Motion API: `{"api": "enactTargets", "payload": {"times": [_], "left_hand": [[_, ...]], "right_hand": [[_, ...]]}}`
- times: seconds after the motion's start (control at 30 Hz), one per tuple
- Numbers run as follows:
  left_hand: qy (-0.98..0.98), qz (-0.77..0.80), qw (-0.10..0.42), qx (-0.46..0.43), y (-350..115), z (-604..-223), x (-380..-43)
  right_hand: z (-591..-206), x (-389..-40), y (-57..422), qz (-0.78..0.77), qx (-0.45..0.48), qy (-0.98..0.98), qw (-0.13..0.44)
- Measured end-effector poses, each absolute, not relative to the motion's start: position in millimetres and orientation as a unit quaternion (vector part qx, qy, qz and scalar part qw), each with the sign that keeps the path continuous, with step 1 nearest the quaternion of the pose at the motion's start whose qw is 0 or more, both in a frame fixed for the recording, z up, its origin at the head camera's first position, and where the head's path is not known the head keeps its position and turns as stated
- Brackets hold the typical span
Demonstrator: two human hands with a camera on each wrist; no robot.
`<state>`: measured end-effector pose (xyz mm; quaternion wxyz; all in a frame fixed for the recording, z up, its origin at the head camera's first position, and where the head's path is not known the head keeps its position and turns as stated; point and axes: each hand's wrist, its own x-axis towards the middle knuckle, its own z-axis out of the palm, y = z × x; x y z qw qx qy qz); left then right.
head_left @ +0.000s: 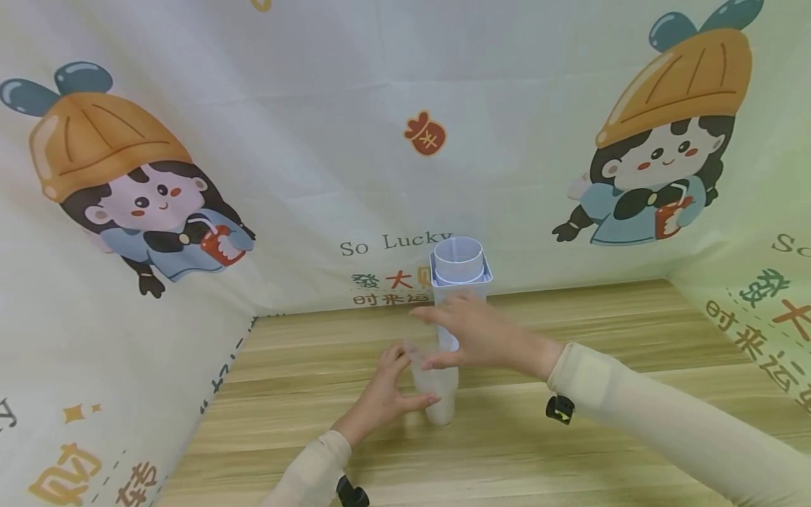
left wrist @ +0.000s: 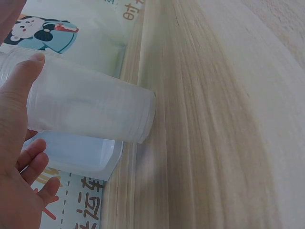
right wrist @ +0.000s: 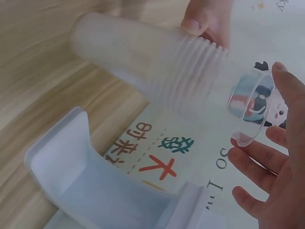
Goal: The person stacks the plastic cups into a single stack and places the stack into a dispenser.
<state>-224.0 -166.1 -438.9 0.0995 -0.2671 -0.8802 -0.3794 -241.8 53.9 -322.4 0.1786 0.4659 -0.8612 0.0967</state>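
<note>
A stack of clear plastic cups (head_left: 438, 405) stands over the wooden table, slightly tilted. My left hand (head_left: 383, 398) grips it from the left side, thumb across the front in the left wrist view. From above, my right hand (head_left: 491, 334) holds the rim of the top clear cup (right wrist: 250, 107) between thumb and fingers. That cup sticks up out of the ridged rims of the stack (right wrist: 152, 67). Right behind the stack is a pale blue cup dispenser (head_left: 460, 271), upright, with a round tube at its top and an open front in the right wrist view.
The wooden table (head_left: 285, 394) reaches back to a printed cloth (head_left: 329, 155) with cartoon figures and lettering. More of this cloth hangs at the left and right sides. The dispenser stands close to the back cloth.
</note>
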Motion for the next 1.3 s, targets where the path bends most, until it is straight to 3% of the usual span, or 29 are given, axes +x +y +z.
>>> {"api": "enactTargets", "payload": {"times": [0.2,0.9,1.3], "left_hand": [[-0.88,-0.375,0.104,-0.272,-166,-439,-224],[-0.877,-0.37,0.119,-0.284,-165,-441,-223],[-0.878,-0.381,0.09,-0.274,-165,-440,-223]], "right_hand": [[-335,-243,54,0.099,0.463,-0.867,0.154],[-359,-244,59,0.1,0.465,-0.867,0.148],[-363,-244,59,0.103,0.464,-0.865,0.16]]}}
